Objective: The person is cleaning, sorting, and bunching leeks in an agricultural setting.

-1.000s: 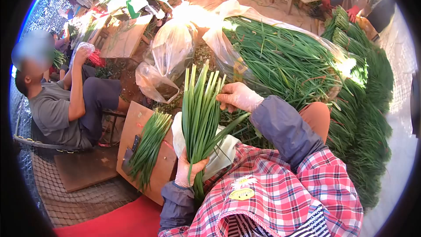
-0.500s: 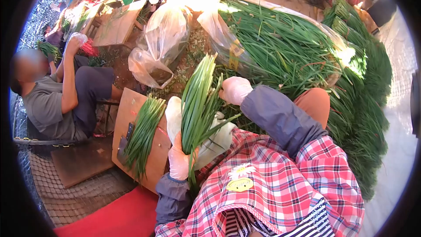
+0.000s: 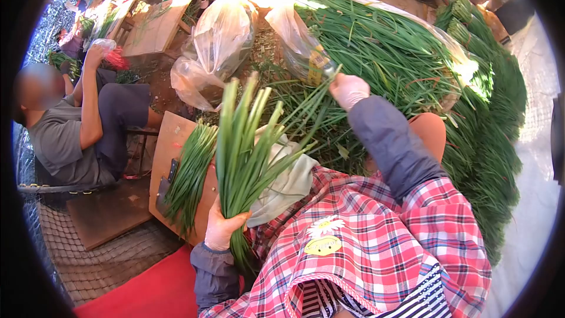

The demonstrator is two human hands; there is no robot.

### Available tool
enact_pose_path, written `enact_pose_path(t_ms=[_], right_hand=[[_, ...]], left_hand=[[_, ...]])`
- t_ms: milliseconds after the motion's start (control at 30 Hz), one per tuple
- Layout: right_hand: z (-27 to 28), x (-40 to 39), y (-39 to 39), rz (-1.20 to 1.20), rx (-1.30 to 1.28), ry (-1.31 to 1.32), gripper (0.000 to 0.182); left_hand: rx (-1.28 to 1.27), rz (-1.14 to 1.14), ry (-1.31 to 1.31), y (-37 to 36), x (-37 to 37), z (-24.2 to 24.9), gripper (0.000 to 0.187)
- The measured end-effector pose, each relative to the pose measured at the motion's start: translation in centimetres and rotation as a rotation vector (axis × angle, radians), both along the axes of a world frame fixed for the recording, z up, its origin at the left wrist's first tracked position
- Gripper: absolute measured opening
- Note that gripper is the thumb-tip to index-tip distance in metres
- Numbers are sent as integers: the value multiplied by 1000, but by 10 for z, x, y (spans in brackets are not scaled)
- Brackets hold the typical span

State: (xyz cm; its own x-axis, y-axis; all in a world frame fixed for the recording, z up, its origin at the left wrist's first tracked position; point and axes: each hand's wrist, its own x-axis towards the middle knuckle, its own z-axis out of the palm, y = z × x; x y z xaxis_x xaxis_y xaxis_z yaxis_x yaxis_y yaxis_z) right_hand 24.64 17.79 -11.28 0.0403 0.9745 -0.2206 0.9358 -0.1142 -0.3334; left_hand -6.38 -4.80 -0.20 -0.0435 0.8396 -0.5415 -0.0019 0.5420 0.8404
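Note:
In the head view my left hand (image 3: 225, 225), in a thin pale glove, is closed around the lower part of a bunch of garlic chives (image 3: 242, 153). The pale cut ends fan out upward and the dark leaves hang below the fist. My right hand (image 3: 348, 90), gloved too, is at the near edge of a large heap of loose chives (image 3: 376, 47). Its fingers are closed on a few thin stalks (image 3: 312, 105), which slant down toward the held bunch. Left of the bunch, another batch of chives (image 3: 191, 179) lies on a wooden board (image 3: 170, 132) beside a dark-handled knife (image 3: 170, 172).
A clear plastic bag (image 3: 220, 29) stands ahead, and plastic sheeting edges the heap. Stacked chive bundles (image 3: 494, 123) line the right side. At left, a seated person (image 3: 65, 129) raises a gloved hand near red strands (image 3: 116, 59). Red cloth (image 3: 153, 285) lies at lower left.
My right hand has moved up and right, away from the bunch, with a few stalks in its fingers. My left hand has shifted left and lower, and the bunch has spread wider.

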Motion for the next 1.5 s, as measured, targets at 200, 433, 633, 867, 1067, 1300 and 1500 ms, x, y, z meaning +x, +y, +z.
enact_pose_path(t_ms=[200, 433, 633, 867, 1067, 1300, 1500], right_hand=[[-12, 29, 9, -60, 71, 396, 28], [49, 5, -3, -75, -384, 1267, 26], [109, -45, -44, 217, -529, 1435, 25], [88, -43, -53, 374, 229, 521, 20], [77, -37, -44, 367, 384, 486, 21], [53, 16, 9, 328, 23, 77, 29], [117, -20, -2, 728, 545, 584, 48]], left_hand=[[132, 254, -259, -28, -43, -4, 38], [299, 262, -264, -9, -46, 8, 24], [364, 183, -563, 43, 44, -35, 52], [-104, -55, -988, 15, 87, -37, 65], [-82, -141, -833, 11, 68, -39, 45], [-28, -82, -596, -1, 41, -17, 42], [-54, -127, -482, 5, 25, -22, 40]])
